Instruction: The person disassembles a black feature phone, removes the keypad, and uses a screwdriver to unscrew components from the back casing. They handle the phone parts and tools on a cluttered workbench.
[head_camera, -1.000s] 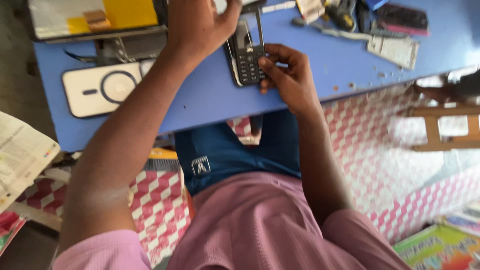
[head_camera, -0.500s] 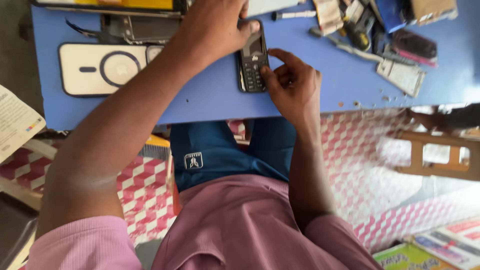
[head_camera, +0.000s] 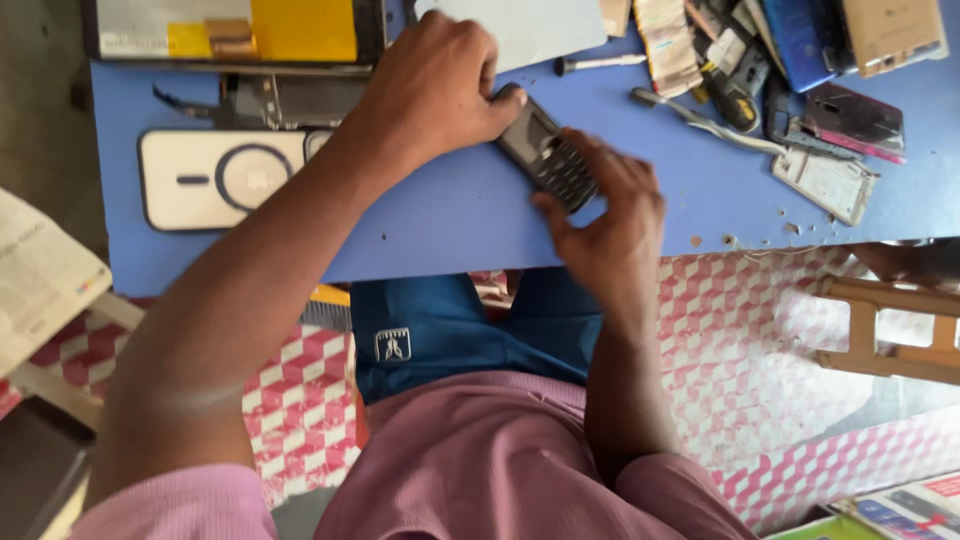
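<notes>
Keypad phone: dark, lying slantwise on the blue table, near its front edge, gripped at both ends.

Left hand: curling over the phone's upper end, thumb pressing along its side, fingers folded down over the top corner.

Right hand: closing round the phone's lower end from below, fingertips resting on the keypad, thumb tucking under the near edge; slightly blurred.

White case: lying flat beside the left forearm, a dark ring on its face.

Screen panel: sitting at the far left edge, showing grey and yellow patches.

Screwdriver: lying just beyond the phone, apart from it.

Parts heap: spreading over the far right corner, tools and phone shells piling together.

Wooden stool: standing right of the table, on the pink-and-white floor.
</notes>
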